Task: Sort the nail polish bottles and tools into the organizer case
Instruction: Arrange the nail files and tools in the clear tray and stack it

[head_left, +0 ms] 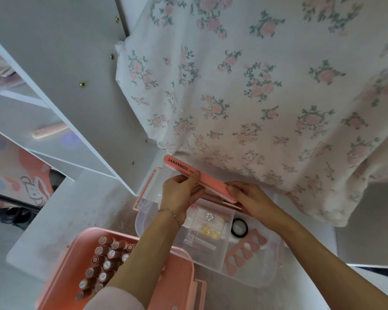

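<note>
Fingers of both hands hold a pink nail file (196,179) over the far end of the clear tray (262,260). The left hand (180,196) pinches the file near its middle, thumb on the printed top face and fingers curled beneath; the right hand (251,199) grips the near end, fingertips wrapped over the edge. The file runs diagonally, its free rounded end pointing up and left past the tray's pink handle (147,189) and stopping just short of the hem of the floral cloth (267,86). Under the file, more slim pink tools (222,203) lie in the tray's long far slot. Toward the person, the tray's compartments hold small clear and gold pieces (208,222), a round black-rimmed jar (239,228) and pink toe separators (244,253). A pink case (179,276) sits at lower left, just beside the tray, packed with upright polish bottles (103,262); the left forearm crosses over its right side. The cloth overhangs close above the tray's far edge, and a white shelf panel (61,63) stands to the left, so room around the file's tip is tight. Black print on the file reads "SANANMOG 100", the rest hidden by the thumb. Bottle cap labels are too small to read.
</note>
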Tool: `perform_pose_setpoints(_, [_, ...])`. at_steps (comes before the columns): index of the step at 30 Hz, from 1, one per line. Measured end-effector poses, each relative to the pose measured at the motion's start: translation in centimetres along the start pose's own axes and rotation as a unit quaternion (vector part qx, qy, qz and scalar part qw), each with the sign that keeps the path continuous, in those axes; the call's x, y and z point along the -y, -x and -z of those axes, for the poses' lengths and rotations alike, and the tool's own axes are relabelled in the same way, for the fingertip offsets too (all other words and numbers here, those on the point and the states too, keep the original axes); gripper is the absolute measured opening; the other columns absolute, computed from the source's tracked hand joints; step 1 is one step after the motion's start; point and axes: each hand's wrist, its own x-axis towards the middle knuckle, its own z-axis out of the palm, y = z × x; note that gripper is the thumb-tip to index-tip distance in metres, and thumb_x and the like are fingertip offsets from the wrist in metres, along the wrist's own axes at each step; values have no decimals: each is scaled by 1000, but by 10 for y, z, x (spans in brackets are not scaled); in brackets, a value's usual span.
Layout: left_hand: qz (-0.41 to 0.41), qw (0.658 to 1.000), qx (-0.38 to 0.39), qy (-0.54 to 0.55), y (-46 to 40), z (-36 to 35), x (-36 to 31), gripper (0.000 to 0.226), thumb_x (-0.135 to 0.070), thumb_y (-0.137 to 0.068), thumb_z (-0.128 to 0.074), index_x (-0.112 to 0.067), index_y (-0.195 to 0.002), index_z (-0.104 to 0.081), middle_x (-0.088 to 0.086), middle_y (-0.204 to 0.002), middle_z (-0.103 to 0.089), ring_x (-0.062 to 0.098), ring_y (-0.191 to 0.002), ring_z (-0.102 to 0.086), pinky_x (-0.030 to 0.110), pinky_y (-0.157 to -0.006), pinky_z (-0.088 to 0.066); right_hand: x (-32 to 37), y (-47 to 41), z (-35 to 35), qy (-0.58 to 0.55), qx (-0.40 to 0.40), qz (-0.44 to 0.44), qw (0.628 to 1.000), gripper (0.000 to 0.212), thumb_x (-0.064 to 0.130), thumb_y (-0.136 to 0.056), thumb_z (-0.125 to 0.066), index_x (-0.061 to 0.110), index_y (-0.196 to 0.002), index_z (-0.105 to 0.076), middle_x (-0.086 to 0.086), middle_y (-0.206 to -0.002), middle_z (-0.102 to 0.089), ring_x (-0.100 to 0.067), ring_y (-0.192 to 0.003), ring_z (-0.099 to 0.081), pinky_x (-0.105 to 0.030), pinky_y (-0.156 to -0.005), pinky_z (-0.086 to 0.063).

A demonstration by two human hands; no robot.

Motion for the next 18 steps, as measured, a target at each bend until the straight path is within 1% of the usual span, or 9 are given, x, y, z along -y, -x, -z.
perform_pose_setpoints(2, [14,999,15,-26,-2,2,-3,18,-8,-88,-59,4,-101,-59,16,-97,-65,24,-83,-66,27,-71,-57,-1,-1,0,-4,-25,-12,1000,23,18,-97,-42,17,-107,-63,-12,-109,-65,-25,-104,-61,-39,-98,-46])
perform_pose_setpoints(4, [22,999,21,-32,-2,6,-7,17,-6,-88,-58,4,-102,-57,15,-97,-63,24,-81,-67,27,-70,-58,-2,-2,0,-17,-51,-27,998,22,17,-97,-41,17,-104,-62,-17,-109,-65,-32,-105,-60,-45,-99,-44])
perform_pose_setpoints(6, [10,999,17,-42,-3,12,-12,10,-4,-88,-58,0,-97,-58,10,-94,-64,22,-80,-67,24,-69,-58,0,-2,-1,-13,-67,-30,997,21,17,-97,-41,24,-97,-61,-14,-106,-67,-21,-101,-64,-29,-92,-49])
perform_pose_setpoints(8, [-63,988,-6,-139,-6,18,-14,13,-6,-88,-57,-6,-100,-62,3,-90,-66,19,-82,-67,20,-72,-56,3,-2,-3,-10,-77,-25,997,26,16,-97,-41,32,-87,-59,-15,-104,-67,-8,-87,-68,-15,-74,-50])
perform_pose_setpoints(9, [-126,963,-24,-235,-9,21,-14,17,-7,-88,-56,-8,-103,-64,0,-91,-67,18,-85,-66,17,-76,-53,4,-3,-4,0,-86,-24,996,29,15,-97,-41,34,-82,-58,-19,-104,-66,-12,-86,-67,-19,-72,-50])
perform_pose_setpoints(11, [-238,870,-37,-431,-12,25,-13,21,-12,-89,-53,-11,-106,-67,-4,-97,-66,11,-89,-61,5,-76,-41,6,-5,-6,29,-104,-25,994,32,14,-96,-41,33,-76,-56,-29,-106,-61,-35,-96,-60,-31,-77,-46])
perform_pose_setpoints(12, [-268,828,-19,-491,-14,25,-11,22,-14,-90,-52,-12,-107,-66,-2,-101,-66,11,-91,-60,3,-76,-37,6,-6,-8,35,-115,-28,992,30,14,-96,-41,31,-76,-56,-31,-106,-60,-41,-98,-56,-32,-76,-43])
perform_pose_setpoints(15, [-296,733,60,-610,-17,23,-3,26,-22,-93,-49,-11,-112,-64,4,-112,-66,21,-103,-60,22,-90,-42,5,-11,-11,37,-147,-50,987,23,12,-94,-42,10,-86,-63,-33,-103,-59,-44,-95,-54,-29,-67,-41])
perform_pose_setpoints(18, [-285,664,81,-686,-22,23,2,29,-29,-94,-44,-14,-112,-61,3,-117,-62,26,-106,-57,37,-90,-44,1,-15,-11,18,-156,-98,983,25,11,-93,-42,-6,-95,-59,-23,-73,-52,-32,-64,-48,-18,-46,-35])
